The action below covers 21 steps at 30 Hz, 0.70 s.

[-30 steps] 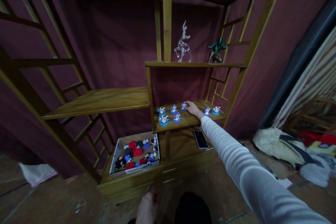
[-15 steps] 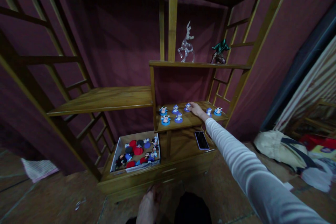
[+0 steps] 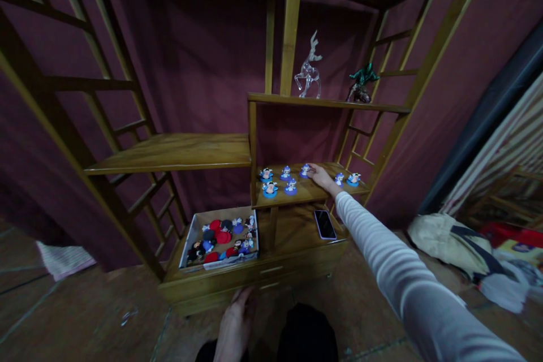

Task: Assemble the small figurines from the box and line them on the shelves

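Below, box (image 3: 220,215) holds jumbled figures (image 3: 223,237) — right fingers (image 3: 312,168) pinch purple figurine (image 3: 304,171) on shelf (image 3: 311,190) — left fingers (image 3: 244,295), cannot tell.

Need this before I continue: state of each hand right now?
Left hand: nothing visible in it; open or closed can't be told.
Right hand: at a purple-and-white figurine on the shelf; grip closed or not can't be told.

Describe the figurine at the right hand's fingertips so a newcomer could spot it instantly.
In the wooden cabinet, from the clear deer, drop one level to the shelf of seven figurines. In the back row, third from left, the purple figurine alone has fingertips of the right hand on it.
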Available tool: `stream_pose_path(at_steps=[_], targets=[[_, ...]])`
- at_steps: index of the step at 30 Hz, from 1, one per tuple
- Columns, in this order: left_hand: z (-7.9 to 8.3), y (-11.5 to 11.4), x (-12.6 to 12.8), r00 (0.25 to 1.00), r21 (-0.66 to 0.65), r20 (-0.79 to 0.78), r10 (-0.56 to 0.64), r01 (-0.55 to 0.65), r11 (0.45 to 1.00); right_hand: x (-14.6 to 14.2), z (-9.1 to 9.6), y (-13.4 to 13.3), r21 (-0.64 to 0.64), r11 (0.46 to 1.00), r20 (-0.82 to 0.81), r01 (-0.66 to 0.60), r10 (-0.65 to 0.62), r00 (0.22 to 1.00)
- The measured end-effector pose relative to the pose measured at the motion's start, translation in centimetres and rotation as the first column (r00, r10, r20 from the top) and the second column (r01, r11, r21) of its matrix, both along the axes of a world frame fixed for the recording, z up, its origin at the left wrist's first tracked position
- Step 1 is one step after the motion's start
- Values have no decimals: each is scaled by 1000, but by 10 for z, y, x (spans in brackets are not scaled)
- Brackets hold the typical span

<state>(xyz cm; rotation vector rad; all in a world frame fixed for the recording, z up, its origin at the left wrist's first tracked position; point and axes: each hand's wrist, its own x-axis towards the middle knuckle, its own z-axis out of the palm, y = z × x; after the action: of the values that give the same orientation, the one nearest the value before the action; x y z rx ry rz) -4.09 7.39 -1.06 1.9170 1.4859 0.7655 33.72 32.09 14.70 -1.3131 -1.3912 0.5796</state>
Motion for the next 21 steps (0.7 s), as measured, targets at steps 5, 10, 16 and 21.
stream_pose_path(at_steps=[5, 10, 16, 21], targets=[[-1, 8, -8, 991, -51, 107, 86, -81, 995, -1, -1, 0, -16, 1000, 85, 19, -17, 996], [-4, 14, -16, 983, -127, 137, 123, -105, 986, -4, -2, 3, -10, 1000, 163, 30, -28, 986], [-7, 14, -16, 980, -159, 158, 118, -93, 983, -10, 0, -6, 11, 996, 237, 88, -88, 967], [-8, 13, -16, 982, -160, 149, 119, -95, 983, -12, 7, -14, 16, 996, 276, 87, -89, 957]])
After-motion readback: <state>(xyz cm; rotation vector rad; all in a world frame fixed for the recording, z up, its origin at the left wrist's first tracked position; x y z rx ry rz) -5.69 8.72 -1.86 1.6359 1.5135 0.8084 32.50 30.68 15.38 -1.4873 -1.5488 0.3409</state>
